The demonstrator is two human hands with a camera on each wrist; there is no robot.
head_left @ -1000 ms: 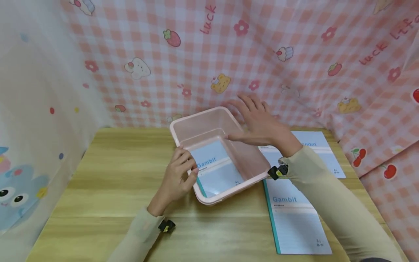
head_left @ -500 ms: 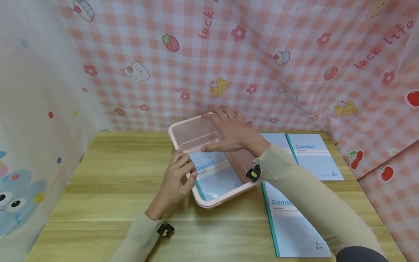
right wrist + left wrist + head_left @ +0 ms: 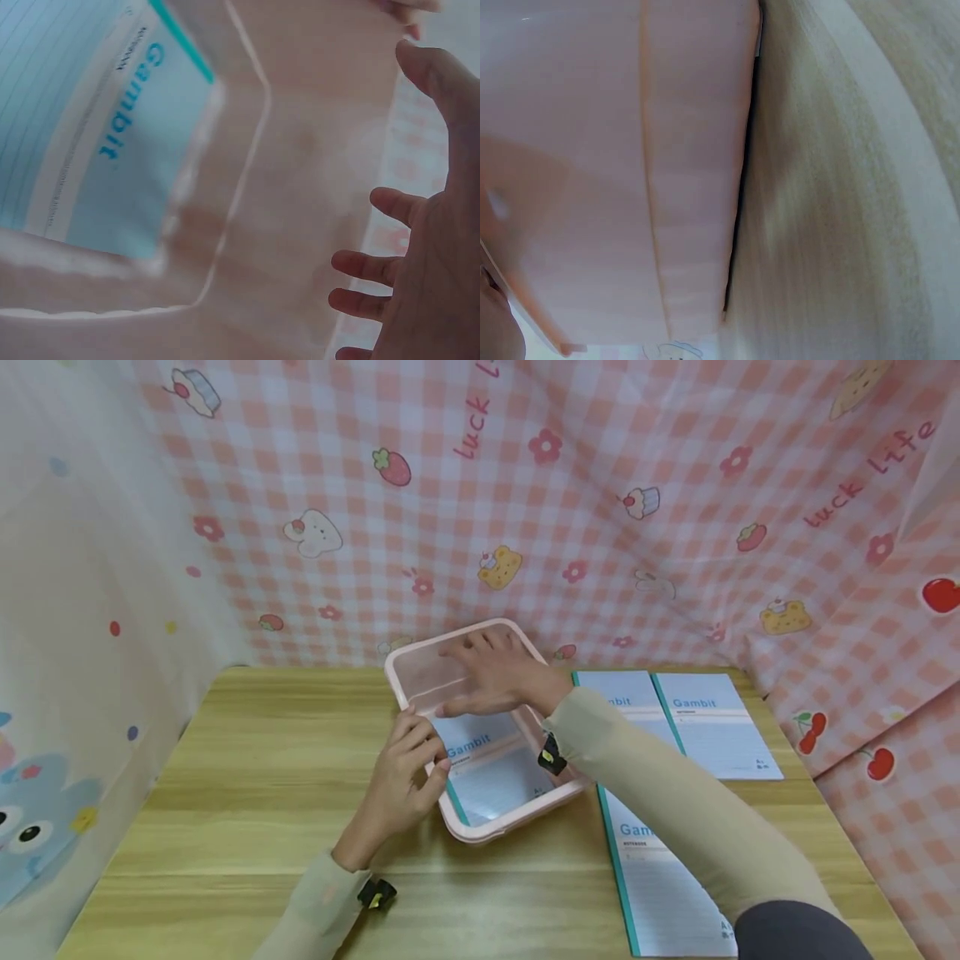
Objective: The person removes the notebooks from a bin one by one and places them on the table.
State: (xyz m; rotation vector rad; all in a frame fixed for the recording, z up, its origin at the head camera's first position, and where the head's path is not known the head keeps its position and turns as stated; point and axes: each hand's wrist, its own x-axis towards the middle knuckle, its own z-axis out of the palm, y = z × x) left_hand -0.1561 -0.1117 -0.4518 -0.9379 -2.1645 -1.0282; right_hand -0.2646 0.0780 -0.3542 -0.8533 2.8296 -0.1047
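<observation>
A pale pink plastic bin (image 3: pixel 486 833) stands at an angle on the wooden table, and a blue-white Gambit notebook (image 3: pixel 495 777) lies on its floor. My left hand (image 3: pixel 401 781) grips the bin's left rim with curled fingers. The left wrist view is mostly the bin's outer wall (image 3: pixel 570 202), with a bit of finger at the lower left edge. My right hand (image 3: pixel 498 675) hovers over the far part of the bin, fingers spread, holding nothing. In the right wrist view, that hand (image 3: pixel 431 247) shows straight, parted fingers above the bin's inside.
To the right of the bin lie three more notebooks: one at the back right (image 3: pixel 716 731), one beside it (image 3: pixel 618 689), partly behind my right arm, and one nearer (image 3: pixel 656 893), partly under my forearm. A pink checked cloth (image 3: pixel 420 527) hangs behind the table (image 3: pixel 285 777).
My right hand has moved left from beyond the bin's right rim to over its inside. My left hand and the bin have stayed in place.
</observation>
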